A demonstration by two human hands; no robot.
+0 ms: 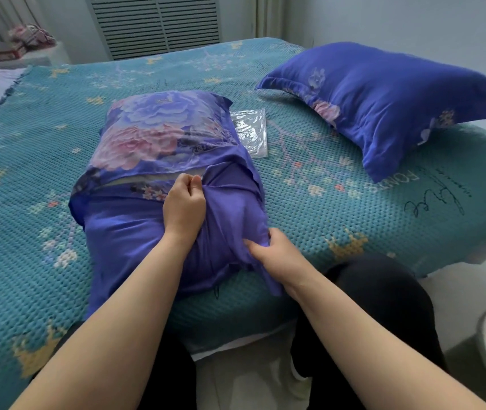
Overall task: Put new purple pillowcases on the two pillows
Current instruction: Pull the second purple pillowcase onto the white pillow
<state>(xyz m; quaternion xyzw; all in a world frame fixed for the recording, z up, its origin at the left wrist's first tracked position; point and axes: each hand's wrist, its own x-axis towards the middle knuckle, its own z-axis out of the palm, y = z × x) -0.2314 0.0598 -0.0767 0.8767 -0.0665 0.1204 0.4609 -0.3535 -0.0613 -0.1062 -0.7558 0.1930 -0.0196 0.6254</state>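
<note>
**Both hands gripping the purple pillowcase at frame centre**

The near pillow is lying on the bed at centre frame. The left hand is pinching the purple pillowcase by its opening, fingers curled. The right hand is clutching bunched fabric lower right. A second pillow is resting upper right.

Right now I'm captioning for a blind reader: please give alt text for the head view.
Both hands grip the purple pillowcase on the near pillow: left hand at its opening, right hand at the near edge. A second purple pillow and a clear plastic bag lie on the teal bedspread.
</note>
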